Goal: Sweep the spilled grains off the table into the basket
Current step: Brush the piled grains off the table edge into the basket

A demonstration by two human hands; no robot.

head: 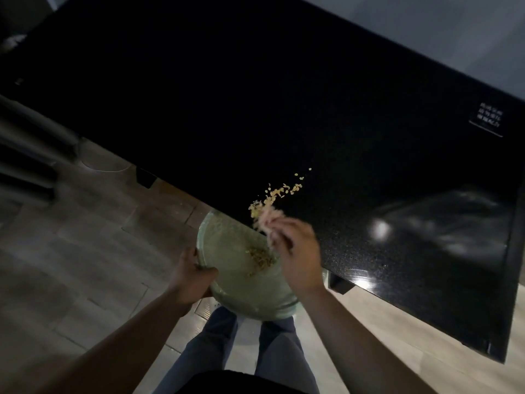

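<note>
Dim light falls on a wood-patterned floor and on a long black table that runs aslant across the view, its glossy top finely speckled. A bright spot of reflected light shows on the surface toward the right. Near the far right edge of the table is a small white-printed label, too small to read.

A loose trail of pale yellow grains lies on the table close to its near edge, thinning out toward the upper right. Just below that edge a person holds a round, pale green basket, its rim against or just under the table's lip; which of the 2 cannot be told. A small heap of grains in the basket lies on its inner wall.

The left hand grasps the basket at its left rim, with the thumb hooked over the edge to the inside. The right hand is above the basket's right side, back of the hand upward. Its fingers reach to the near end of the trail. They are smeared by blur, so whether they are straight or curled cannot be told, and nothing can be seen held in them.

Below the basket, the person's 2 legs in dark blue trousers stand on the floor.
</note>
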